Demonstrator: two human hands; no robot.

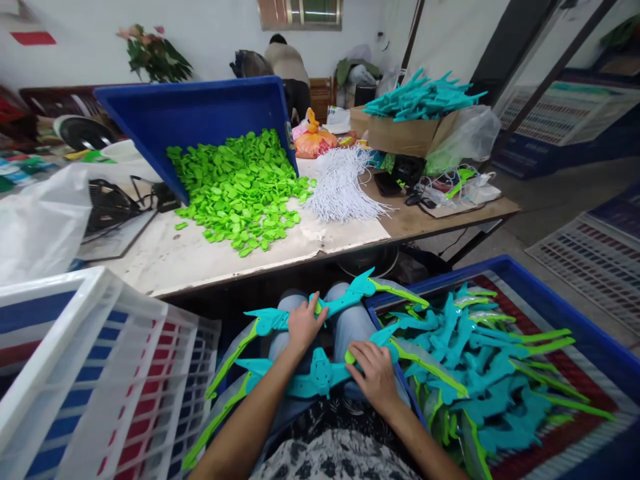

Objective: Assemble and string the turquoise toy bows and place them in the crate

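Two teal bow-shaped pieces with green curved arms lie across the person's lap. My left hand [305, 323] rests on the middle of the farther teal piece [345, 299], its fingers apart and the index finger on a small green part [318, 307]. Close to the right side of the nearer teal piece [320, 375], my right hand [373, 373] has its fingers closed on another small green part [349, 357]. A round hub shows at the middle of the nearer piece.
A blue bin [195, 113] spills green parts [240, 193] onto the table [165, 267], beside white ties [345, 190]. A cardboard box [400, 135] holds teal pieces. At right, a blue crate [505, 263] holds bow pieces; a white basket [100, 320] stands left. A person bends behind.
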